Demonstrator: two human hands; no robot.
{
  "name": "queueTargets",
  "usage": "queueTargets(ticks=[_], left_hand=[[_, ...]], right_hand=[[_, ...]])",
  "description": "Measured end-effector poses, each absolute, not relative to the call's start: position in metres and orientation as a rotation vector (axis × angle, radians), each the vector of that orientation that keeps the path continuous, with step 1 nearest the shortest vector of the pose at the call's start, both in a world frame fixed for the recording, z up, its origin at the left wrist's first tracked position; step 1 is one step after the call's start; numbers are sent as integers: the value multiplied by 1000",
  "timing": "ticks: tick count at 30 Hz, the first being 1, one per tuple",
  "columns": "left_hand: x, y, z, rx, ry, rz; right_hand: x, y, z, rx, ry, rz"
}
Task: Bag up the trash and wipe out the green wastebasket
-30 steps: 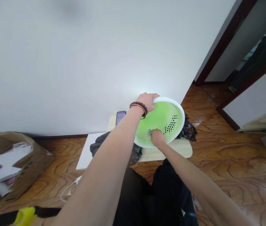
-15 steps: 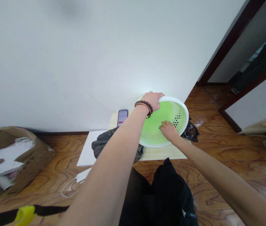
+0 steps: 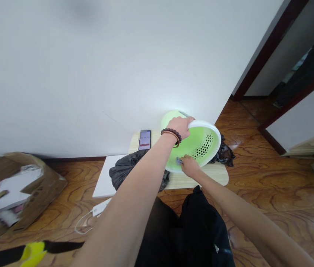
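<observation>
A green plastic basket (image 3: 196, 139) with a white rim and perforated sides is tilted so that its inside faces me. My left hand (image 3: 180, 126), with a beaded bracelet at the wrist, is closed on the upper rim. Inside the basket, near the lower left of the wall, is my right hand (image 3: 189, 165). Its fingers are pinched on a small grey-blue cloth (image 3: 178, 160), mostly hidden by the hand. Below the basket is a pale wooden board (image 3: 198, 180). Black plastic bags (image 3: 123, 168) lie to its left, with another dark bag (image 3: 225, 154) at its right.
A phone (image 3: 145, 139) lies on the board near the white wall. On the floor at left stands an open cardboard box (image 3: 48, 185) with packaging inside. A white power strip (image 3: 100, 207) with its cord lies left of my arm. A doorway is at right.
My right hand has moved left and down along the basket's inside with the cloth. The basket has tipped further, showing more of its green outer side, and my left hand is slightly lower.
</observation>
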State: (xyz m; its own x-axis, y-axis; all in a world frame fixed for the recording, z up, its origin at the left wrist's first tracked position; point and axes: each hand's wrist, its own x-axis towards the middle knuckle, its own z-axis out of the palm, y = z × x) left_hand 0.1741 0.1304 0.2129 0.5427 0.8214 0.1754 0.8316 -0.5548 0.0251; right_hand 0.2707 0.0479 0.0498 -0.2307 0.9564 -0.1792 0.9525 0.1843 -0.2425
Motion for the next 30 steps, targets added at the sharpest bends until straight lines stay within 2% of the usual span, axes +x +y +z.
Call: queueTargets(ticks=[5, 11, 17, 22, 25, 30], left_hand=[[173, 116, 211, -2678, -1542, -249], [141, 105, 206, -2581, -1725, -470], [127, 90, 190, -2411, -2093, -772], [127, 98, 197, -2224, -2459, -724], [136, 103, 222, -2312, -2215, -684], [161, 117, 261, -2563, -1404, -460]], right_hand=[[320, 39, 51, -2117, -2380, 364], [324, 34, 64, -2052, -2416, 246], [314, 33, 78, -1983, -2537, 138], [322, 31, 84, -1967, -2530, 83], [326, 32, 89, -1920, -2536, 45], [328, 37, 96, -1929, -2537, 24]])
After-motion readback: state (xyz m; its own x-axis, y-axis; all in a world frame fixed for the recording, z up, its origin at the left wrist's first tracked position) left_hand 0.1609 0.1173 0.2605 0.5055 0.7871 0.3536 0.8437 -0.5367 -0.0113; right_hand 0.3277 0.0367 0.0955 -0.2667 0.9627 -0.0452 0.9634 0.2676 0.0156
